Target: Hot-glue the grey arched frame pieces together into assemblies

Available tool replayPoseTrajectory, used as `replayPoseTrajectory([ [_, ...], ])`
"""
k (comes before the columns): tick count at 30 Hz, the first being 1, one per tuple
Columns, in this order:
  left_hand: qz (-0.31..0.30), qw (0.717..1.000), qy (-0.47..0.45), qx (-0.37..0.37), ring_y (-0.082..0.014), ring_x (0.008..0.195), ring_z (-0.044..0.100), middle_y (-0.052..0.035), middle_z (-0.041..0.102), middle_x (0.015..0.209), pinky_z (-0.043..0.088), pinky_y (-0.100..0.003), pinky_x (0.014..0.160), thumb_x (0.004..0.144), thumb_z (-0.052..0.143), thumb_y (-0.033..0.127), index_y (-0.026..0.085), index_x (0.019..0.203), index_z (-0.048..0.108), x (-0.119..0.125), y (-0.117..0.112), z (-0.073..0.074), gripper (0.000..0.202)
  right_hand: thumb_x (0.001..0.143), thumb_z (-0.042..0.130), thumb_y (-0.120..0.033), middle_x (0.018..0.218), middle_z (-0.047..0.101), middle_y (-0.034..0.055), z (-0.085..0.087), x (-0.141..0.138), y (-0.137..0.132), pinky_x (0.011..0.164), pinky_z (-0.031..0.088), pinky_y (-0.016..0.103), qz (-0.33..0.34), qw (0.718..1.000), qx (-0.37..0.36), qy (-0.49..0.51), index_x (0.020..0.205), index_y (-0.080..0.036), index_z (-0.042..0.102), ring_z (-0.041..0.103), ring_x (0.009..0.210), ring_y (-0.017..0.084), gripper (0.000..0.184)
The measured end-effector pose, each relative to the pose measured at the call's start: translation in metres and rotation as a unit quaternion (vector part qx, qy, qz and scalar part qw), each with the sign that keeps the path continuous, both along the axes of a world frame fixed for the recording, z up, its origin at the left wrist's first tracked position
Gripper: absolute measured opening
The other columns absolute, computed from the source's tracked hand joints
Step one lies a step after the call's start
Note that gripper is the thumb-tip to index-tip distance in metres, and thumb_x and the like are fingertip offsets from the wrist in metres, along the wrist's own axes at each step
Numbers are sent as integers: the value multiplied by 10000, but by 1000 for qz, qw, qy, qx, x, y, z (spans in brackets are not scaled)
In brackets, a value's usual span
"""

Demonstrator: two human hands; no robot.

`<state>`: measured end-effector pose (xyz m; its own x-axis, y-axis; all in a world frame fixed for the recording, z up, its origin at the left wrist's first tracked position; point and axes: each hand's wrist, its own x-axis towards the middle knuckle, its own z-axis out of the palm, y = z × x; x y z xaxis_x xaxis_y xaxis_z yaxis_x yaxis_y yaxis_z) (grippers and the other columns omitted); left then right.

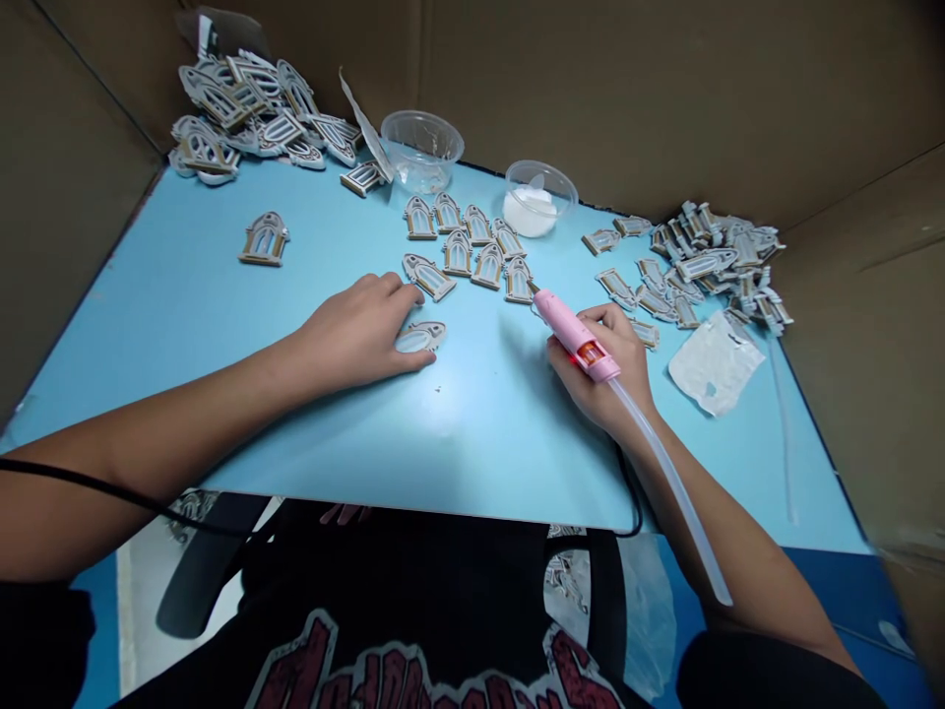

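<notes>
My right hand (609, 359) is wrapped round a pink hot glue gun (565, 325). A long translucent glue stick (675, 487) trails from its back end. The nozzle points up and left, close to a small arched window piece (518, 282). My left hand (369, 325) rests on the table with thumb and fingers apart. Between them lies a flat arched window piece (420, 338); whether the fingers touch it I cannot tell. Just beyond the fingertips is a tilted window piece (429, 277). Several similar pieces (458, 253) stand grouped past it.
Larger window pieces (251, 108) are heaped at the back left, smaller ones (727, 256) at the right. Two clear tubs (422, 128) stand at the back, one holding white material (530, 211). A white packet (716, 362) lies right. A black cable (95, 483) crosses my left arm.
</notes>
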<state>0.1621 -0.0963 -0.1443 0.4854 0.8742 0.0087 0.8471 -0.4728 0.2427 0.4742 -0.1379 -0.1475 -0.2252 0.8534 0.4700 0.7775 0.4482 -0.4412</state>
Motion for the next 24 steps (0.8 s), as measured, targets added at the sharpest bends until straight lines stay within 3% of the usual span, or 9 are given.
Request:
replayPoseTrajectory([
  [4, 17, 1000, -1, 20, -273, 816, 654, -94, 704, 958, 456, -327, 649, 828, 684, 518, 219, 1018, 645, -5, 2, 3, 356, 839, 651, -229, 859, 538, 23, 0, 0, 0, 684, 478, 365, -1, 1000, -4, 6, 728, -246, 521, 562, 764, 210, 172],
  [7, 0, 998, -59, 9, -189, 619, 588, -20, 679, 763, 374, -266, 564, 889, 626, 397, 243, 1138, 618, -5, -2, 5, 293, 839, 649, -233, 849, 544, 28, 0, 0, 0, 679, 484, 369, -3, 1000, -12, 7, 718, -246, 519, 568, 771, 218, 178],
  [9, -10, 993, -120, -20, -164, 568, 579, 8, 657, 704, 388, -246, 553, 940, 578, 372, 255, 1312, 566, -2, -6, 5, 390, 837, 651, -235, 852, 549, 30, 0, 0, 0, 680, 487, 374, -1, 1000, -11, 3, 717, -249, 515, 570, 773, 221, 182],
  [12, -44, 959, -260, -109, -149, 656, 677, -32, 726, 906, 508, -257, 603, 979, 526, 339, 279, 1502, 443, 1, -8, 1, 533, 836, 651, -231, 856, 548, 31, 1, 0, 0, 686, 486, 377, -1, 1000, -4, 0, 720, -252, 513, 570, 771, 220, 182],
  [14, -79, 922, -335, -178, -164, 843, 746, -101, 721, 1188, 590, -289, 711, 961, 541, 314, 273, 1535, 427, 2, -6, -4, 586, 840, 646, -227, 846, 541, 29, 2, 0, 0, 688, 483, 374, 3, 1000, 1, 2, 717, -251, 512, 569, 769, 219, 184],
  [16, -95, 904, -356, -216, -193, 1005, 755, -146, 666, 1366, 619, -319, 820, 923, 587, 303, 245, 1564, 403, 2, -2, -9, 669, 843, 643, -224, 840, 539, 27, 2, 0, 0, 687, 480, 371, 8, 1000, 0, 1, 716, -248, 515, 571, 772, 218, 182],
  [19, -77, 944, -279, -160, -222, 1098, 735, -137, 675, 1388, 598, -364, 934, 900, 596, 265, 245, 1596, 382, 0, 0, -9, 728, 845, 645, -227, 863, 550, 33, 1, 1, -1, 688, 477, 372, 7, 1000, -2, -4, 728, -244, 537, 577, 785, 220, 160],
  [21, -74, 973, -202, -86, -254, 1157, 707, -114, 693, 1367, 563, -410, 1011, 902, 597, 264, 258, 1533, 495, -1, -1, -7, 639, 842, 650, -229, 886, 556, 34, 1, 0, -2, 699, 478, 375, 6, 1000, 2, -4, 739, -242, 552, 578, 782, 216, 143],
  [24, -100, 982, -156, -34, -279, 1217, 660, -95, 714, 1315, 516, -443, 1080, 897, 625, 293, 253, 1407, 624, -2, -1, -5, 512, 834, 657, -221, 899, 553, 31, 0, 0, -2, 720, 479, 379, 10, 1000, 8, -1, 752, -241, 559, 580, 780, 211, 130],
])
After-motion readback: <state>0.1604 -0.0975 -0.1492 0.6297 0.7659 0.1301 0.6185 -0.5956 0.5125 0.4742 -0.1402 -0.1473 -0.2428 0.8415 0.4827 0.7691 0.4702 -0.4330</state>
